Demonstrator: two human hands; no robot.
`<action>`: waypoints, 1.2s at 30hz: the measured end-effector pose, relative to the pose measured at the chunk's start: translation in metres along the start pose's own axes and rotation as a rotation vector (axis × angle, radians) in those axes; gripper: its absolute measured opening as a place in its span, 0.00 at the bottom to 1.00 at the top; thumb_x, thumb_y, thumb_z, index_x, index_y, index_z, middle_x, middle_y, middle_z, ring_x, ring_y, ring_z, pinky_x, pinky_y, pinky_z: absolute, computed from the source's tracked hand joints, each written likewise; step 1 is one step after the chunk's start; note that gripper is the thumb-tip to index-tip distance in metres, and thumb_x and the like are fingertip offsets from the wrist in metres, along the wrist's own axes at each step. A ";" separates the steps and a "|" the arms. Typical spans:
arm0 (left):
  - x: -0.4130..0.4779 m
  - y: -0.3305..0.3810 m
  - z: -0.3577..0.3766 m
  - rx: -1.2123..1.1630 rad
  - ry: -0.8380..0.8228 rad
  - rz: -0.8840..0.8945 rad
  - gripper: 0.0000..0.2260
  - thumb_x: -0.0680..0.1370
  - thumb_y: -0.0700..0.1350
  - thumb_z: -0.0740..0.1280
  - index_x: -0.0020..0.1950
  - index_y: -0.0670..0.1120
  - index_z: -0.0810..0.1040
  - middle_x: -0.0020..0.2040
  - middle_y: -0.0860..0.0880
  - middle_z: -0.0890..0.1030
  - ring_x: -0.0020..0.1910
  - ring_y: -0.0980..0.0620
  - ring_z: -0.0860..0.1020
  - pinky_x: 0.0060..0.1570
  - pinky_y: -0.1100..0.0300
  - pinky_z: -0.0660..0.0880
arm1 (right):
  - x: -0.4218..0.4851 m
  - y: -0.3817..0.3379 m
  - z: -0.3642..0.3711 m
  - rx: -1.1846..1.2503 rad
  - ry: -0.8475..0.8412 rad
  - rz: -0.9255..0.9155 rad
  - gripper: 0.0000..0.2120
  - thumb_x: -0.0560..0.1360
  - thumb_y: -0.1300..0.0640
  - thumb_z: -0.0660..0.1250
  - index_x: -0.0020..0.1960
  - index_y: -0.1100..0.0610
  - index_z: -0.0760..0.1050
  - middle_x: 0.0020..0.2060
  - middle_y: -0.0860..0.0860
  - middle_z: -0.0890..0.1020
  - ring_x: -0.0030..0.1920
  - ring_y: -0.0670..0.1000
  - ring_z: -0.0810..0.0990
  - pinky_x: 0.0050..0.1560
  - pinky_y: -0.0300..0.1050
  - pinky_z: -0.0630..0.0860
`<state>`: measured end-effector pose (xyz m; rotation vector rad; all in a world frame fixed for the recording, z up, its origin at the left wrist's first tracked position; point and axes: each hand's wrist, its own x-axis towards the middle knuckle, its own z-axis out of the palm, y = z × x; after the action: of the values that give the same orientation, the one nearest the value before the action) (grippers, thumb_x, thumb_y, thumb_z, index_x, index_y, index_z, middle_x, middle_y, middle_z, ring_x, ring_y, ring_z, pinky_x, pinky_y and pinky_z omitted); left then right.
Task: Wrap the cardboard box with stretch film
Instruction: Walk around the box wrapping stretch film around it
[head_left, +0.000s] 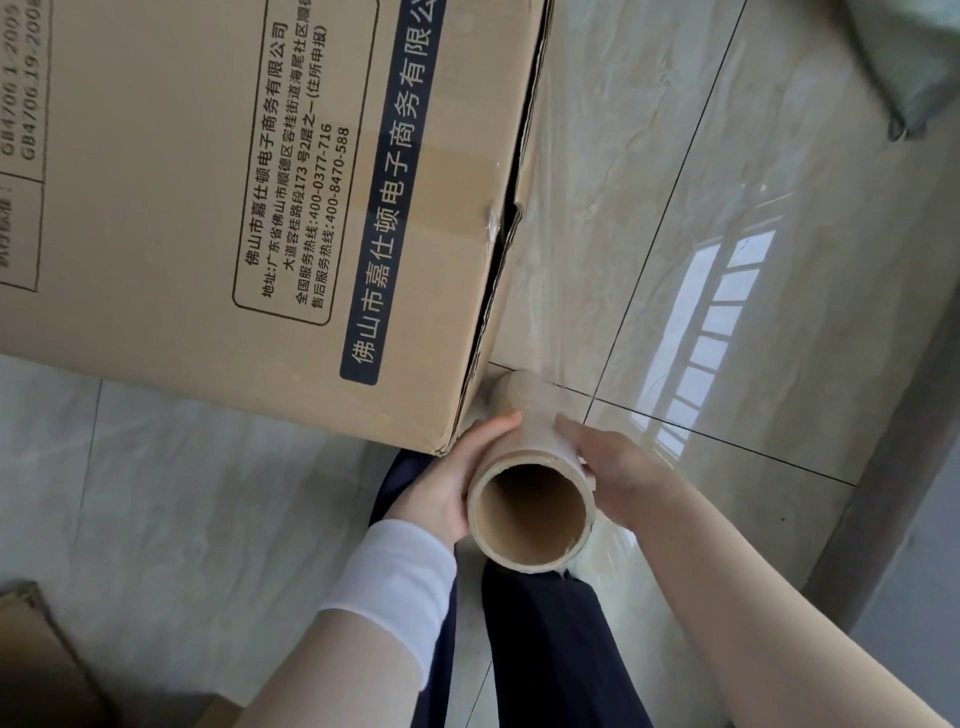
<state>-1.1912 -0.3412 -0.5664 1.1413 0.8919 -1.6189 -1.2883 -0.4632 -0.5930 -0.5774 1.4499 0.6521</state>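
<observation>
A large brown cardboard box with printed Chinese text fills the upper left and stands on the tiled floor. Its right-hand flap seam gapes open along a dark slit. Below its near right corner I hold a roll of stretch film on a brown cardboard core, its open end facing me. My left hand grips the roll's left side and my right hand grips its right side. A clear sheet of film runs from the roll up along the box's right side.
Glossy beige floor tiles reflect a window at the right. A flat piece of cardboard lies at the bottom left. My dark trouser legs are below the roll. A grey-green bundle sits at the top right corner.
</observation>
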 end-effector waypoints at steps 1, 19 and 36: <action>-0.002 -0.007 0.002 -0.069 0.036 0.026 0.13 0.71 0.51 0.70 0.52 0.45 0.83 0.44 0.43 0.84 0.43 0.48 0.83 0.46 0.56 0.77 | -0.004 0.007 0.000 0.038 -0.010 0.010 0.20 0.74 0.42 0.66 0.52 0.59 0.77 0.52 0.53 0.78 0.56 0.53 0.75 0.57 0.47 0.73; -0.011 -0.045 -0.021 -0.243 0.201 0.111 0.09 0.72 0.46 0.65 0.48 0.45 0.79 0.39 0.41 0.81 0.36 0.45 0.81 0.38 0.58 0.73 | 0.012 0.045 0.025 0.162 -0.048 0.034 0.28 0.79 0.47 0.61 0.74 0.58 0.61 0.69 0.56 0.71 0.60 0.55 0.76 0.57 0.49 0.75; -0.010 -0.075 -0.058 -0.134 0.062 -0.011 0.26 0.66 0.55 0.73 0.59 0.41 0.79 0.48 0.40 0.79 0.49 0.45 0.79 0.54 0.52 0.74 | -0.017 0.072 0.036 0.304 -0.050 0.142 0.24 0.78 0.45 0.60 0.66 0.62 0.69 0.50 0.58 0.80 0.48 0.57 0.80 0.55 0.53 0.76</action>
<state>-1.2449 -0.2627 -0.5709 1.0995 1.0322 -1.5161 -1.3143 -0.3875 -0.5719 -0.2216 1.5168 0.5377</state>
